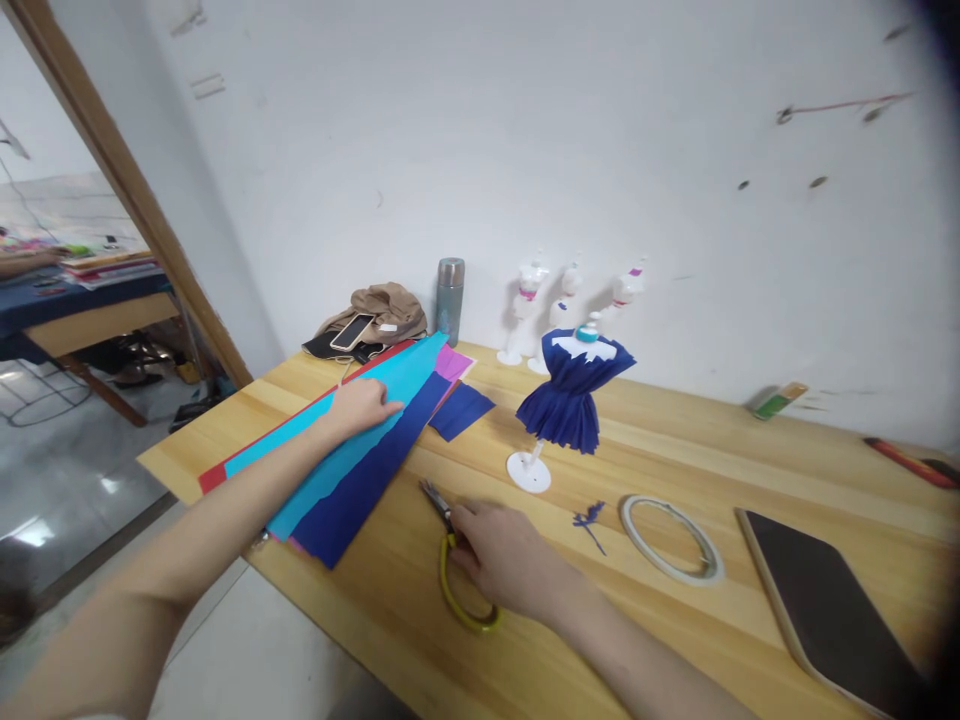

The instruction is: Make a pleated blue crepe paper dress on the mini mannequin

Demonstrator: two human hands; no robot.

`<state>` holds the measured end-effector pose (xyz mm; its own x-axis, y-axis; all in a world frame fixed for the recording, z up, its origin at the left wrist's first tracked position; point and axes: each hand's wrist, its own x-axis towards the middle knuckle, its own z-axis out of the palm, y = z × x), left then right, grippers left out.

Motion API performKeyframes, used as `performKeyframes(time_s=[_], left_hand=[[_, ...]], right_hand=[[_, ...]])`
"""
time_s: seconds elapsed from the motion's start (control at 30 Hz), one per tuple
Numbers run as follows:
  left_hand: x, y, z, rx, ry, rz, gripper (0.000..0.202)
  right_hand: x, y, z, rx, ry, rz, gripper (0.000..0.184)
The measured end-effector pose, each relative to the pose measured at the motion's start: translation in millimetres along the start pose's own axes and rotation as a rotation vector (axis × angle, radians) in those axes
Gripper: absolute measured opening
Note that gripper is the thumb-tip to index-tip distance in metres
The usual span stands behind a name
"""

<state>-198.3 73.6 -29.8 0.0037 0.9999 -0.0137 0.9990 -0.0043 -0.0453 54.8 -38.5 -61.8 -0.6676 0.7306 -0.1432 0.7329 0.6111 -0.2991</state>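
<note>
One navy pleated dress [570, 398] stands formed, centre; three far white mannequins [530, 280] lack one. Our right hand [504, 558] grips yellow-handled metal scissors [444, 568], near; our left hand [361, 408], finger closure unclear, touches light-blue sheeting [409, 371], left.

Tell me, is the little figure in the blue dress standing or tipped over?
Upright: the dressed figure rises from its white base, flat on the table.

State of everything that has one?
left hand: on light-blue sheet
light-blue sheet: flat
right hand: gripping scissors
scissors: held, blade opening unclear
front mannequin: upright, wearing dark-blue dress
back mannequins: upright
bottle: upright, capped
tape roll: lying flat
device at right: flat, screen dark
brown cloth: crumpled
</note>
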Motion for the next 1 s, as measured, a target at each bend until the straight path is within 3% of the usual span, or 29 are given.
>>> performKeyframes(time_s=[0.1,0.2,0.4,0.7,1.0], left_hand=[[-10,-1,3.7,0.001,-0.007,0.015,0.045],[-14,-15,6.8,0.044,-0.015,-0.06,0.041],[-5,-40,11.0,0.036,-0.118,-0.128,0.045],[23,-39,18.8,-0.003,-0.127,-0.101,0.06],[29,-35,33.0,-0.093,-0.084,-0.077,0.034]], right_hand=[[0,-1,-1,-0.001,-0.003,0.009,0.018],[-1,-2,-2,-0.009,0.001,0.005,0.017],[-2,-9,-3,-0.075,-0.042,0.019,0.022],[-2,-7,-1,-0.059,-0.012,0.012,0.022],[-2,-4,1,-0.066,0.002,0.0,0.024]])
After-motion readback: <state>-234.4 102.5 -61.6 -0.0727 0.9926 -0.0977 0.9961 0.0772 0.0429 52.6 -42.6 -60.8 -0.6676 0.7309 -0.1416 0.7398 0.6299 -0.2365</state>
